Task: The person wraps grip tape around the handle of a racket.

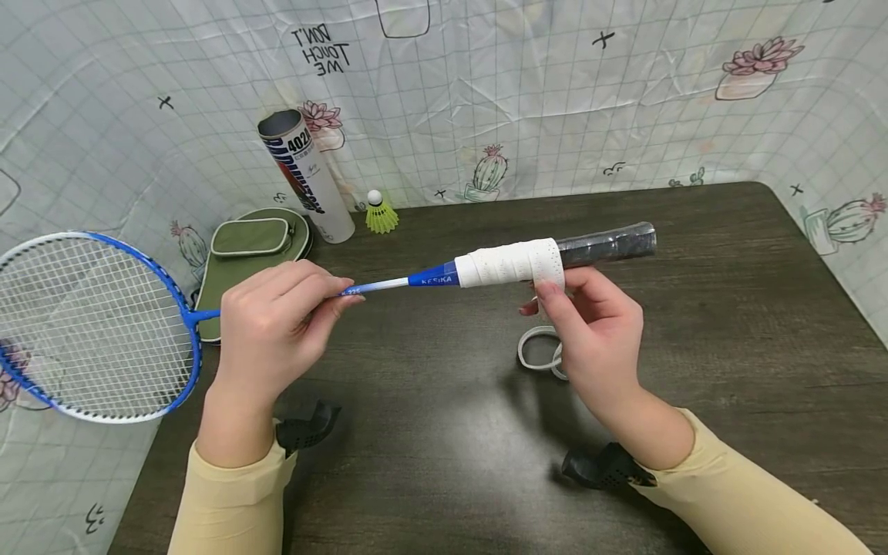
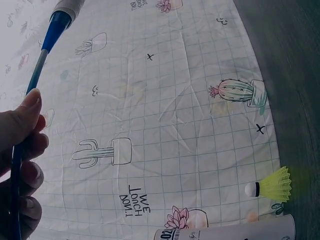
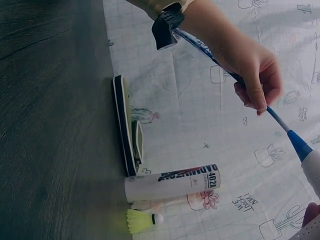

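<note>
**Racket (image 1: 388, 285) with its handle part-covered by white tape (image 1: 509, 263)**

We see the racket raised above the table (image 1: 444, 432) in both hands, its strung head to the left and its handle to the right. The left hand (image 1: 277, 320) pinches the blue-and-white shaft between thumb and fingers. The right hand (image 1: 602, 327) pinches the tape between thumb and fingers, just below the handle. The tape runs around the handle from the blue cone to about midway; beyond it, we note the bare black end. On the table near the right hand lie 2 white loops (image 1: 522, 351), partly hidden by that hand; we cannot tell whether they join the tape.

Toward the rear left of the table we find 3 further items. A green case (image 1: 236, 266) lies flat, partly behind the left hand. Beside it a white tube (image 1: 326, 193) stands upright, its top open. Just right of the tube, a yellow shuttlecock (image 1: 381, 216) rests on its skirt, cork up. Behind them hangs a checked cloth (image 1: 416, 108) printed with potted plants. We observe pale yellow sleeves (image 1: 232, 501) on both arms.
</note>
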`<act>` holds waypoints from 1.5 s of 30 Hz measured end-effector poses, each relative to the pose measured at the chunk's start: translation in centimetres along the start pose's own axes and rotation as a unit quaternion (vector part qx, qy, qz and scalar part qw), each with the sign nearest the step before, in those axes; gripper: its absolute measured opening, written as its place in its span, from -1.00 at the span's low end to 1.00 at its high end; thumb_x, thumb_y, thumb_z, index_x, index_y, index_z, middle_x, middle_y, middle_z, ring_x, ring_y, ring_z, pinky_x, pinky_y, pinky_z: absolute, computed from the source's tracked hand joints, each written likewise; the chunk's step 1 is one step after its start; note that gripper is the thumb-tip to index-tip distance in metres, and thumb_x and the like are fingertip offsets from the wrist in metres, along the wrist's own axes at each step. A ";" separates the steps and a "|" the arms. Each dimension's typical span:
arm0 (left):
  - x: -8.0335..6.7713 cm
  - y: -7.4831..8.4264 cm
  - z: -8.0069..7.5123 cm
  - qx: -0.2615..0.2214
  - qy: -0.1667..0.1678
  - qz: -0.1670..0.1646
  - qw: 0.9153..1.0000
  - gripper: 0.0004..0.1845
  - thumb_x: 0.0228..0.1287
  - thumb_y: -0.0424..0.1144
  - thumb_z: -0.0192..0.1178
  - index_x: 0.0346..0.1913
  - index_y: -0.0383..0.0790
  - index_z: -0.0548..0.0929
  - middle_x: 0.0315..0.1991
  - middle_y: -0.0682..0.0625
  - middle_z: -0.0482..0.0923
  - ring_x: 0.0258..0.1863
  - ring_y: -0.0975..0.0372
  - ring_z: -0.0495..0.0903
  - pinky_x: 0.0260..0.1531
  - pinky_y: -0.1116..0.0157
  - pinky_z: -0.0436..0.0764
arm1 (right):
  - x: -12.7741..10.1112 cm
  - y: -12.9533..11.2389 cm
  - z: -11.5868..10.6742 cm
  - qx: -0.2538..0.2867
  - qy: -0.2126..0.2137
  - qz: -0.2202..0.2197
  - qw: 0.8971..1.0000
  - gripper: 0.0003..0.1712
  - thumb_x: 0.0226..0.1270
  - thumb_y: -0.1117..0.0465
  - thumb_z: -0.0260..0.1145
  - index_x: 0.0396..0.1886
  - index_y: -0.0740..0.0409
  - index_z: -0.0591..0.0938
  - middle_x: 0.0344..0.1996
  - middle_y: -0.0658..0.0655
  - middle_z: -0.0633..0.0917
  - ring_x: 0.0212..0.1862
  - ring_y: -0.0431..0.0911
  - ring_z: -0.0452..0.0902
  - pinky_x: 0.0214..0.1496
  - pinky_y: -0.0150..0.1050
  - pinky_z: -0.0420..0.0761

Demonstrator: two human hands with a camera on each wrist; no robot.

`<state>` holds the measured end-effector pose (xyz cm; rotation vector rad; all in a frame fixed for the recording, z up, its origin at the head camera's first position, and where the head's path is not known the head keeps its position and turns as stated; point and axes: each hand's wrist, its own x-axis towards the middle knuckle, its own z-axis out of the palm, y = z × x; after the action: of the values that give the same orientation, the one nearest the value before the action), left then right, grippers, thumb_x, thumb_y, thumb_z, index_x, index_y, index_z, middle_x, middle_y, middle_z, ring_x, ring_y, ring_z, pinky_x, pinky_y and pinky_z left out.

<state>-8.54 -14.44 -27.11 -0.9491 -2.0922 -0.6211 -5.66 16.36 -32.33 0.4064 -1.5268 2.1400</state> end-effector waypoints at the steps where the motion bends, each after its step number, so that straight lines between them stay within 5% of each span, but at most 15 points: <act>1: 0.1 0.0 0.0 0.004 -0.004 -0.001 1.000 -0.91 0.21 -0.27 0.49 -0.33 -0.23 0.80 -0.47 -0.01 0.72 -0.55 0.16 0.61 -0.51 0.20 0.51 | 0.0 0.0 0.0 0.000 0.002 -0.002 1.000 -0.95 0.34 0.55 0.31 -0.34 0.49 0.66 -0.42 0.10 0.71 -0.47 -0.09 0.70 -0.25 -0.25 0.73; 17: 0.1 0.1 -0.4 0.032 -0.035 -0.012 0.999 -0.93 0.22 -0.30 0.45 -0.30 -0.20 0.76 -0.51 0.06 0.66 -0.69 0.35 0.36 -0.69 0.35 0.29 | 0.4 0.0 0.0 -0.029 0.029 -0.023 0.999 -0.86 0.32 0.52 0.37 -0.44 0.54 0.65 -0.48 0.04 0.71 -0.45 -0.12 0.71 -0.25 -0.30 0.69; 27: 0.3 -0.1 -0.5 -0.003 -0.005 0.004 1.000 -0.88 0.12 -0.33 0.51 -0.39 -0.20 0.73 -0.59 0.09 0.58 -0.69 0.38 0.26 -0.67 0.40 0.24 | 0.6 -0.2 0.1 -0.033 0.033 -0.051 0.998 -0.73 0.32 0.49 0.39 -0.54 0.60 0.58 -0.59 0.03 0.65 -0.49 -0.13 0.59 -0.39 -0.36 0.56; 34: 0.3 0.0 -0.7 0.000 -0.014 -0.008 1.000 -0.84 0.07 -0.35 0.54 -0.38 -0.21 0.72 -0.60 0.08 0.56 -0.69 0.37 0.28 -0.66 0.40 0.26 | 0.5 -0.3 0.1 0.038 0.020 -0.041 0.998 -0.89 0.25 0.61 0.29 -0.49 0.57 0.62 -0.51 0.06 0.68 -0.46 -0.07 0.61 -0.28 -0.25 0.68; 39: 0.1 0.2 -0.7 0.003 -0.021 -0.006 1.000 -0.84 0.07 -0.34 0.56 -0.37 -0.20 0.73 -0.59 0.07 0.60 -0.69 0.37 0.29 -0.66 0.40 0.27 | 0.5 -0.4 0.1 0.049 0.020 -0.050 0.997 -0.89 0.26 0.62 0.30 -0.47 0.65 0.62 -0.22 0.29 0.79 -0.12 0.08 0.75 -0.15 -0.23 0.70; 42: 0.0 0.3 -0.6 0.003 -0.023 -0.003 1.000 -0.84 0.05 -0.33 0.57 -0.38 -0.19 0.74 -0.57 0.08 0.63 -0.69 0.38 0.30 -0.66 0.40 0.28 | 0.4 -0.4 0.0 0.034 0.033 -0.044 0.998 -0.89 0.25 0.62 0.32 -0.48 0.56 0.68 -0.21 0.30 0.81 -0.08 0.06 0.77 -0.15 -0.30 0.68; 45: -0.3 0.3 -0.5 0.003 -0.025 -0.006 1.000 -0.84 0.05 -0.31 0.57 -0.38 -0.18 0.76 -0.56 0.09 0.64 -0.69 0.39 0.31 -0.66 0.42 0.28 | 0.1 -0.3 -0.1 0.004 0.047 -0.037 0.998 -0.83 0.25 0.59 0.36 -0.49 0.36 0.76 -0.40 0.13 0.82 -0.30 -0.10 0.75 -0.23 -0.36 0.66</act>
<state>-7.99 -14.73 -27.03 -0.9591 -2.1440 -0.6013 -5.57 16.61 -32.05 0.3542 -1.4303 2.0786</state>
